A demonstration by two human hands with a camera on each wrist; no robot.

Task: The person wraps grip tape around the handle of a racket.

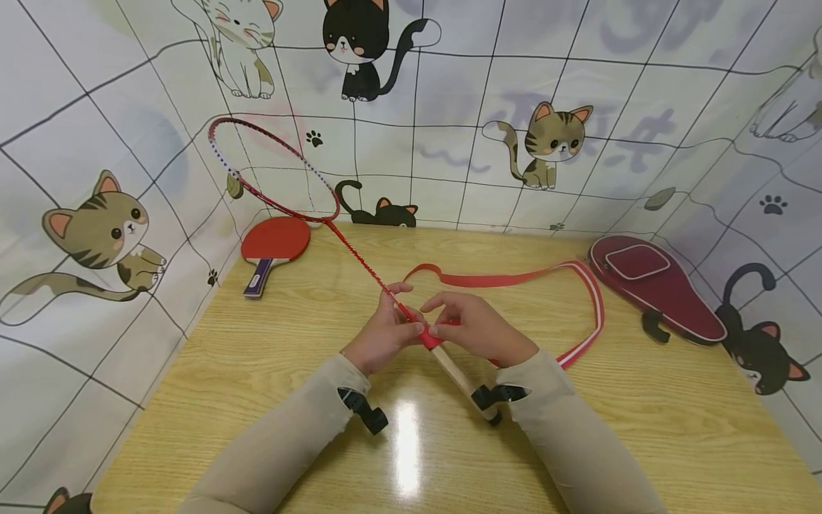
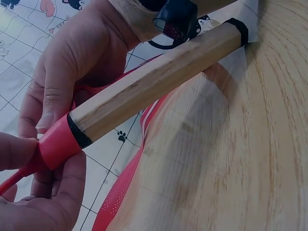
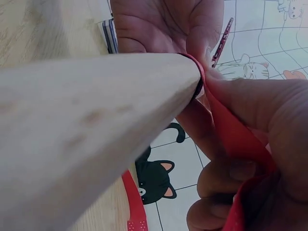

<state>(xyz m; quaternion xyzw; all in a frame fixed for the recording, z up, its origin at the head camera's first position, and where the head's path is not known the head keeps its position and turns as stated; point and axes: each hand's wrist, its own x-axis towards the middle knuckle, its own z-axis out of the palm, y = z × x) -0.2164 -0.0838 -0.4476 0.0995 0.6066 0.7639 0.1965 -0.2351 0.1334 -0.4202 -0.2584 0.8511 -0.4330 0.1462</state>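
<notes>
A badminton racket [image 1: 359, 258] slants across the front of me, its red oval head raised toward the wall at the left. Its handle [image 2: 156, 82] is bare wood, with black bands at both ends. Red grip tape [image 3: 236, 132] wraps the cone just above the wood. My left hand [image 1: 382, 335] holds the racket at this cone, thumb and fingers on either side. My right hand [image 1: 478, 325] pinches the tape close beside it, thumb against the tape in the right wrist view. From there the long tape loops over the table to the right.
On the wooden table [image 1: 289, 400], a red table tennis bat [image 1: 276, 239] lies at the back left. A dark red zipped bat case [image 1: 655, 285] lies at the right, with a black strap piece beside it. Cat-print sheeting [image 1: 449, 143] rises along the back and sides.
</notes>
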